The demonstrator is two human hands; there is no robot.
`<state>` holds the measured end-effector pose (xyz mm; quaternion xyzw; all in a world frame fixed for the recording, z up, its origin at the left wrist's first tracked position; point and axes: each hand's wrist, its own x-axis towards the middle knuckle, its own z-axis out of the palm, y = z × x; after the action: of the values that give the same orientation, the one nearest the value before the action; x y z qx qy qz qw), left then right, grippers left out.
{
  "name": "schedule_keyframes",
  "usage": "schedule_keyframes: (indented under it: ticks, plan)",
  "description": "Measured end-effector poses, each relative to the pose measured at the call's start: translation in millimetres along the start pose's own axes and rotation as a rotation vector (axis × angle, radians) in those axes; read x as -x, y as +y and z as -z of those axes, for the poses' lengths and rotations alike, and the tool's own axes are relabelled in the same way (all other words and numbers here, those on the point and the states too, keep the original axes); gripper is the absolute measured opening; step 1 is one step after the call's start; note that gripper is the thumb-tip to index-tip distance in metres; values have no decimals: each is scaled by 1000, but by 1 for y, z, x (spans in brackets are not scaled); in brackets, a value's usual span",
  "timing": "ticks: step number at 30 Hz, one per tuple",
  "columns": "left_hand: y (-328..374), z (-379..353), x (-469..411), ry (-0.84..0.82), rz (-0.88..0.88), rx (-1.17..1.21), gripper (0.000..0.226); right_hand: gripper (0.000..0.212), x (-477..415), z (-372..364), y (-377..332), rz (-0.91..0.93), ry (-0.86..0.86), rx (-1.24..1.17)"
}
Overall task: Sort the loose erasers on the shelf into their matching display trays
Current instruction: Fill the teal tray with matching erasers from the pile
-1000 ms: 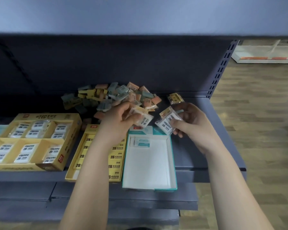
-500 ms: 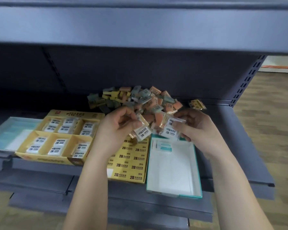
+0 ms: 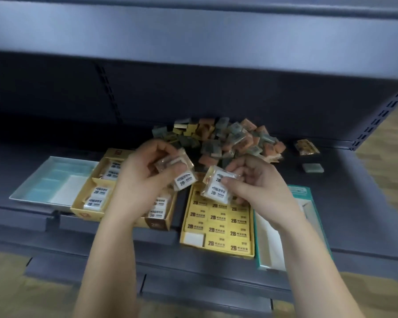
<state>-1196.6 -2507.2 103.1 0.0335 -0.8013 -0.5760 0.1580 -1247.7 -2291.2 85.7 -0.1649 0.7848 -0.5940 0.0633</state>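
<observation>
A person's left hand (image 3: 147, 177) curls its fingers and thumb around a wrapped bundle (image 3: 178, 172) of erasers; a white one marked 2B faces the camera at the bundle's lower edge. Just beside it, the right hand (image 3: 257, 187) pinches the white 2B packets (image 3: 217, 187), sealed in clear wrap, between thumb and fingers. How many pieces either hand holds cannot be told.

Both hands hover above the display trays set along the front of a dark grey shelf (image 3: 365, 214). Under the left hand sits the compartment tray (image 3: 87, 212), yellow card, with white 2B erasers (image 3: 98, 199) lying in its sections. Below the right hand lies the yellow tray (image 3: 216, 255), packed with yellow-labelled 2B erasers apart from one white gap at its front left corner. To its right, partly hidden by the right forearm, is the teal-edged tray (image 3: 269, 246), its white floor showing. At the far left stands the pale tray (image 3: 28, 191), with light blue pieces inside.

Behind the hands, against the back panel, the loose pile (image 3: 228, 138) of orange, grey-green and yellow erasers waits unsorted. Off to its right lie a stray yellow packet (image 3: 307, 146) and, nearer the front, a single grey-green eraser (image 3: 313, 168). An upper shelf (image 3: 193, 31) overhangs the scene; wood flooring (image 3: 391, 143) shows at right.
</observation>
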Motion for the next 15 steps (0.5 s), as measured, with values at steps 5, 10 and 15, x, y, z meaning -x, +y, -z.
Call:
schedule_keyframes:
  ticks: [5, 10, 15]
  plan:
    - [-16, 47, 5, 80, 54, -54, 33, 18, -3, -42, -14, 104, 161, 100]
    - [-31, 74, 9, 52, 97, -53, 23, 20, 0, -83, -22, 139, 55, 93]
    - [-45, 88, 8, -27, 84, -34, 20, 13, 2, -104, -24, 116, -65, 332]
